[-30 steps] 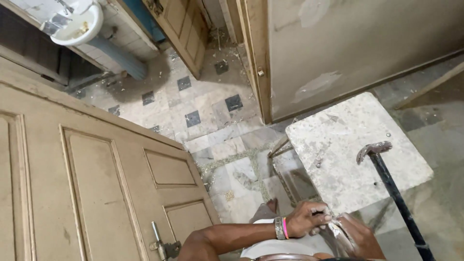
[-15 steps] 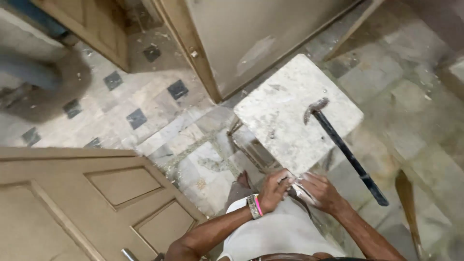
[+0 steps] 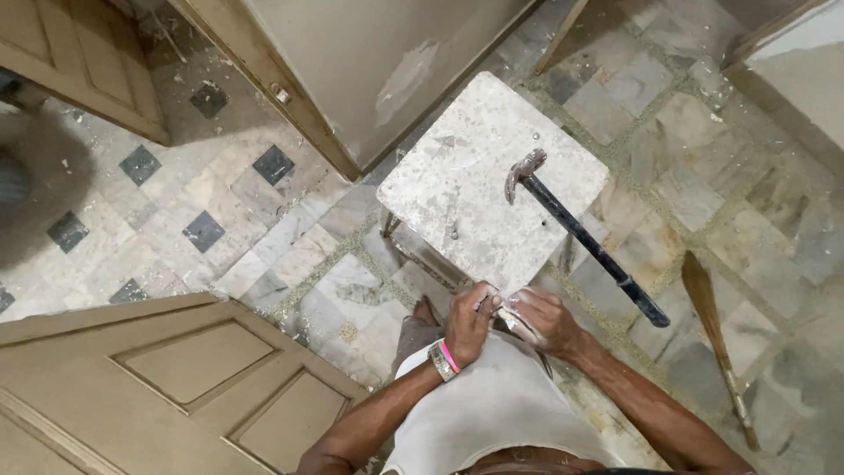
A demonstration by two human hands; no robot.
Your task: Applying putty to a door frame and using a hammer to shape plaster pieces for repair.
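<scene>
While you look straight down at your lap, both of your hands meet just below the near edge of the little stone-topped table (image 3: 479, 180). Your left hand (image 3: 470, 324) (the one with the pink band and bracelet at the wrist) is curled into a loose fist with the fingers folded in around a small whitish piece (image 3: 503, 308), and your right hand (image 3: 547, 318) is curled too, pinching the same piece from the other side, so the two hands are touching or nearly so. That piece is too small and too covered by fingers to say what it is. It sits between your hands, over your knees, just beside the table's near corner and not on it. On the tabletop a claw hammer (image 3: 580, 237) lies diagonally, its rusty head resting on the speckled top near the right side and its black handle sticking out past the edge toward your right. Further right, a wooden-handled tool (image 3: 714, 339) lies flat on the grey tiled floor (image 3: 668, 114), well apart from the hammer. A panelled wooden door (image 3: 167, 378) lies at your lower left, and another door leaf (image 3: 369, 62) stands beyond the table.
</scene>
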